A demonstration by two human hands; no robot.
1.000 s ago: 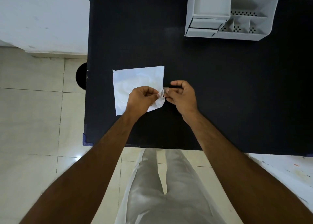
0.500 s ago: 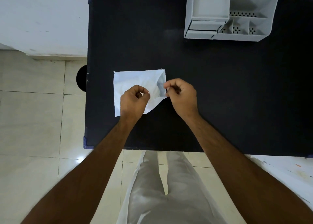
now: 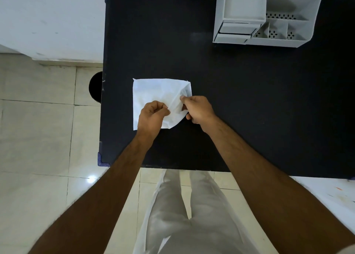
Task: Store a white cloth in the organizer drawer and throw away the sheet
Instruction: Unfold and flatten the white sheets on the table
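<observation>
While white sheet [image 3: 155, 92] lies on black table [image 3: 249, 103], left hand [image 3: 151, 117] and right hand [image 3: 199, 109] fisted, grip pinching its folds.

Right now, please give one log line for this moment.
left hand: pinching white cloth | right hand: pinching same | organizer drawer: shut

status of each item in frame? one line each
cloth: flat on the table, near right corner lifted and peeled back
left hand: fingers pinched on the cloth
right hand: fingers pinched on the cloth's lifted corner
organizer: upright at the table's far right, open compartments look empty
drawer: closed or nearly so
table: holds only the cloth and organizer
</observation>
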